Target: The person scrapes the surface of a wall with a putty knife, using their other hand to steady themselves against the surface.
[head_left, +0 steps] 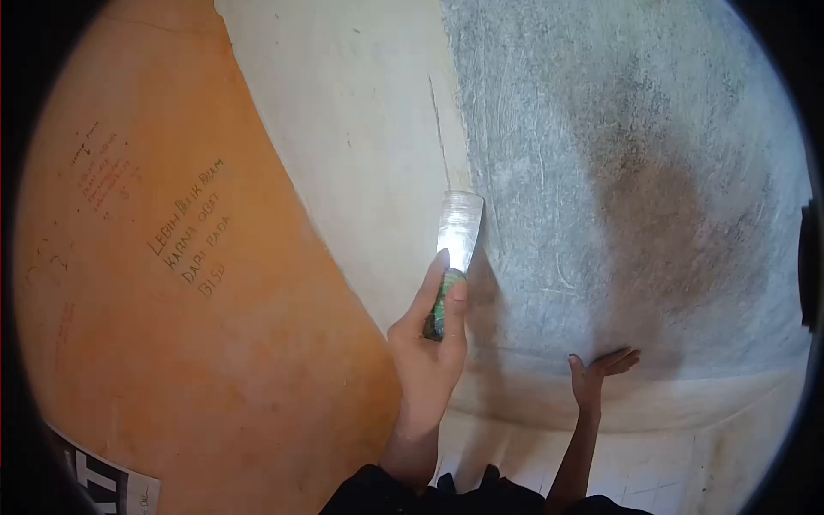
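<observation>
I'm facing an orange, cream and grey wall (378, 129).
My left hand (432, 356) is gripping the scraper (461, 219) by the cream-grey edge; my right hand (594, 378) is spreading open lower down, grey surface stretching above.

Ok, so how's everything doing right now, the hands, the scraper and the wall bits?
Left hand: closed around the scraper's handle
Scraper: held, blade up, shiny
Right hand: empty, fingers spread
Orange wall part: written on
Cream wall part: marked by a thin dark line
Gray wall part: rough
</observation>
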The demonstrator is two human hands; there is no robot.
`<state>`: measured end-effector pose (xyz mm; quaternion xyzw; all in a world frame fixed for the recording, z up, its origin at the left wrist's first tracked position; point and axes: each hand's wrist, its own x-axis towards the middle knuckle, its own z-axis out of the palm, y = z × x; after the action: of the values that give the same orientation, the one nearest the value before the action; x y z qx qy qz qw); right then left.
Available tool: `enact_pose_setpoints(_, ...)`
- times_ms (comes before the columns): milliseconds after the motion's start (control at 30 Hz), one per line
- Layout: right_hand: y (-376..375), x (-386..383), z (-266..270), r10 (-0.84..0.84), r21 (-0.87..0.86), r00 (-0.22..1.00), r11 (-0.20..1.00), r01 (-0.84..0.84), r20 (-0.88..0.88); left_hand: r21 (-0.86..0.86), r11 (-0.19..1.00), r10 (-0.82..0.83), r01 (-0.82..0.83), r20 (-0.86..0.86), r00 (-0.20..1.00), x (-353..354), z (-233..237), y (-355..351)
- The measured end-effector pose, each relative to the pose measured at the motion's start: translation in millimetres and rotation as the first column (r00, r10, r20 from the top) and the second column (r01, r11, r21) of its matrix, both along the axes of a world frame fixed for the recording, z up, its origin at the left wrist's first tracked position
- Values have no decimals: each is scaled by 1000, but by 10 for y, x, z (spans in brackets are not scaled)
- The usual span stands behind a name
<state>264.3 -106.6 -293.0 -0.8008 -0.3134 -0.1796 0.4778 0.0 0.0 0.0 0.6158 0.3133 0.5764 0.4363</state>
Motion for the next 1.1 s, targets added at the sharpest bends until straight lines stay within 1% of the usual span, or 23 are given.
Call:
enact_pose_setpoints(67,-50,-57,8,-9,-54,1000,998,9,-7,150,984,112,-98,-91,989,-29,-213,-1)
enact_pose_setpoints(100,-190,-355,-24,-13,-70,998,997,9,-59,139,986,107,-87,-144,984,-144,-249,-28)
enact_pose_setpoints(133,-46,-160,38,-13,-46,1000,999,11,-24,298,946,169,-128,-116,979,-2,-379,137)
enact_pose_setpoints(167,-29,-156,38,-9,-49,1000,999,8,-28,429,889,234,-163,-119,965,31,-442,186)
enact_pose_setpoints(200,-21,-142,46,-7,-52,1000,999,6,-25,426,889,235,-165,-117,965,89,-248,178)
enact_pose_setpoints(267,-19,-139,52,-9,-40,999,999,8,-34,374,907,187,-191,47,981,207,251,170)
enact_pose_setpoints(300,-44,-141,68,-4,-49,1000,999,3,-27,365,910,193,-198,52,980,178,372,100)
enact_pose_setpoints(367,-67,-132,112,14,-77,995,997,-21,-101,137,990,23,-23,2,1000,130,544,13)
enact_pose_setpoints(400,-63,-94,123,13,-68,995,997,-20,-95,331,937,110,-110,17,994,172,290,106)
enact_pose_setpoints(433,-80,-80,104,18,-68,996,997,-23,-82,340,934,109,-110,20,994,160,29,91)
enact_pose_setpoints(467,-94,-83,69,21,-68,997,997,-26,-73,324,939,136,-113,-51,989,115,-242,28)
enact_pose_setpoints(500,-106,-86,34,16,-61,997,998,-21,-77,305,945,158,-114,-124,980,104,-303,-17)
enact_pose_setpoints(600,-95,-43,-3,35,-65,998,997,-38,-56,296,948,147,-117,-81,986,132,-312,-10)
enact_pose_setpoints(633,-88,-44,2,27,-56,999,998,-30,-46,289,949,154,-123,-88,984,136,-158,-21)
enact_pose_setpoints(700,-86,-67,-3,31,-49,999,998,-32,-34,276,950,159,-144,-32,987,208,244,72)
enact_pose_setpoints(733,-82,-71,7,29,-52,999,998,-30,-37,327,935,141,-139,17,990,224,275,133)
enact_pose_setpoints(767,-91,-65,22,23,-56,999,998,-25,-40,328,934,143,-141,20,990,201,253,116)
enact_pose_setpoints(833,-121,-65,83,38,-60,997,997,-41,-63,191,980,66,-62,-14,998,115,126,1)
enact_pose_setpoints(867,-117,-82,89,53,-66,994,996,-59,-91,233,969,89,-78,-37,995,101,-115,15)
enact_pose_setpoints(900,-114,-75,56,53,-59,994,997,-58,-94,240,968,88,-76,-39,995,84,-301,4)
enact_pose_setpoints(967,-110,-47,-6,48,-68,996,996,-54,-81,208,975,110,-76,-153,982,75,-504,10)
enact_pose_setpoints(1033,-124,-75,73,48,-75,995,996,-55,-84,215,972,128,-94,-147,981,130,-112,56)
enact_pose_setpoints(1100,-115,-103,90,69,-85,994,994,-75,-80,254,961,119,-112,-16,993,188,367,108)
